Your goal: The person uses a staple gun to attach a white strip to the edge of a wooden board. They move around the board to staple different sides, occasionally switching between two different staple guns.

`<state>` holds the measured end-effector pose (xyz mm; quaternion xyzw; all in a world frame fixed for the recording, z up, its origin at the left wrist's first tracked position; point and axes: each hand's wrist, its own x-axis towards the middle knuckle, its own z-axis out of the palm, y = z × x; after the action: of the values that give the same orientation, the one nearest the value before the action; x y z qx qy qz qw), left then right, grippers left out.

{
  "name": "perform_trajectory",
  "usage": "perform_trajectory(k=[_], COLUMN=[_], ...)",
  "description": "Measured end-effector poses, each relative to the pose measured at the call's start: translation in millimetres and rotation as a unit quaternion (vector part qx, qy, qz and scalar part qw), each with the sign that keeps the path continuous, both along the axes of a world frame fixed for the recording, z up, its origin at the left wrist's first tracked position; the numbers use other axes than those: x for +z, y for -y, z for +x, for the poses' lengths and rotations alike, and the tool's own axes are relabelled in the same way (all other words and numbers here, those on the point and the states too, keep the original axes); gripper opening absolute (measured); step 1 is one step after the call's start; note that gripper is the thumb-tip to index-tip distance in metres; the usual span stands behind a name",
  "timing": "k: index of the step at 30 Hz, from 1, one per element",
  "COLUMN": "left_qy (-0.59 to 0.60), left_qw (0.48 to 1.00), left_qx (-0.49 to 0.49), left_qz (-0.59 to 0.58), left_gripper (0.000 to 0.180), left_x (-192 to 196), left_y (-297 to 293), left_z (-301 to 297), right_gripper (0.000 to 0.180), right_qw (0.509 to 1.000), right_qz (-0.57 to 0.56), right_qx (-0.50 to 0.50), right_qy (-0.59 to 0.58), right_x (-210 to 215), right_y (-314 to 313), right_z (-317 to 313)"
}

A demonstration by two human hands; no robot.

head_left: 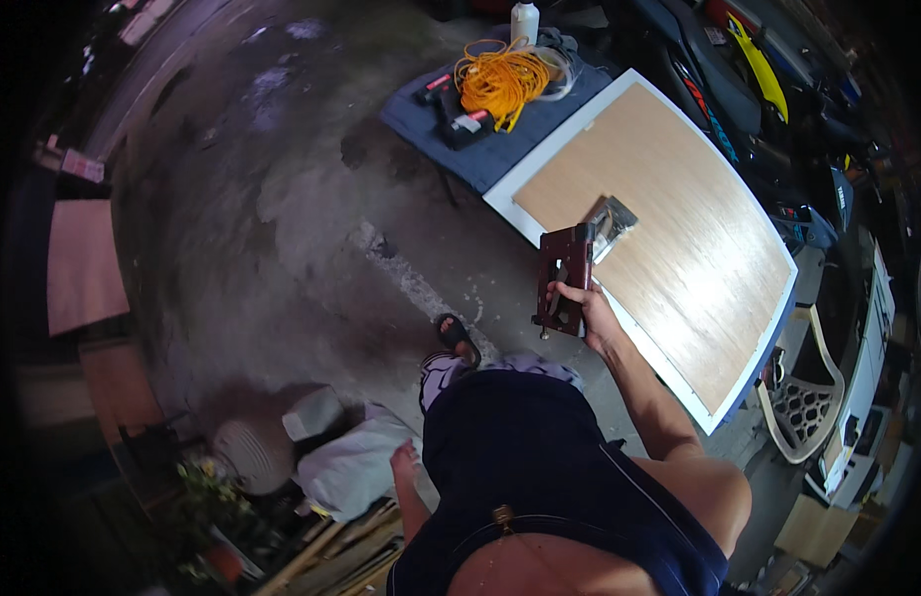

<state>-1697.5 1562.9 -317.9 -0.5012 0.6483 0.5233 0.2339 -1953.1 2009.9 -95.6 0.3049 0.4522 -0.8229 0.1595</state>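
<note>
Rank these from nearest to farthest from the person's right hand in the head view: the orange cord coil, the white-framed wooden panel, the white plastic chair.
1. White-framed wooden panel: beside the right hand, which grips a dark red power tool at its edge.
2. White plastic chair: lower right, past the panel.
3. Orange cord coil: top, on the blue cloth.

- Dark navy sleeveless top (540, 447) covers the torso, with seams curving at the armholes.
- Light patterned shorts (451, 372) show at 12 o'clock of the top.
- Black sandal (455, 333) on the foot.
- Both arms bare, unsleeved.
</note>
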Motion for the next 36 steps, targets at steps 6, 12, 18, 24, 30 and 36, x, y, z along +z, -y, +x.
perform_trajectory(k=[6, 12, 18, 24, 30, 36], left_qy=[-0.177, -0.265, -0.048, 0.134, 0.052, -0.228], left_qw=[0.977, 0.922, 0.907, 0.843, 0.775, 0.750], left_qx=[-0.095, -0.276, -0.417, -0.518, -0.617, -0.619], left_qz=[-0.079, -0.066, -0.031, -0.054, -0.124, -0.041], left_gripper=[0.038, 0.045, 0.044, 0.045, 0.040, 0.032], left_x=[67, 94, 47, 30, 0, 36], left_y=[107, 118, 183, 212, 187, -112], left_z=[-359, -668, -820, -993, -1274, -1474], right_gripper=[0.026, 0.016, 0.014, 0.027, 0.031, 0.038], right_qw=[0.989, 0.939, 0.832, 0.750, 0.584, 0.496], right_qz=[0.077, 0.113, 0.090, 0.118, 0.166, 0.148], right_qx=[-0.125, -0.318, -0.546, -0.650, -0.791, -0.851], right_qy=[0.033, 0.072, 0.045, 0.043, 0.071, 0.092], right_x=[38, 30, 2, 44, 35, 65], right_y=[59, 59, 52, 80, 136, 200], right_z=[-132, -247, -353, -408, -443, -513])
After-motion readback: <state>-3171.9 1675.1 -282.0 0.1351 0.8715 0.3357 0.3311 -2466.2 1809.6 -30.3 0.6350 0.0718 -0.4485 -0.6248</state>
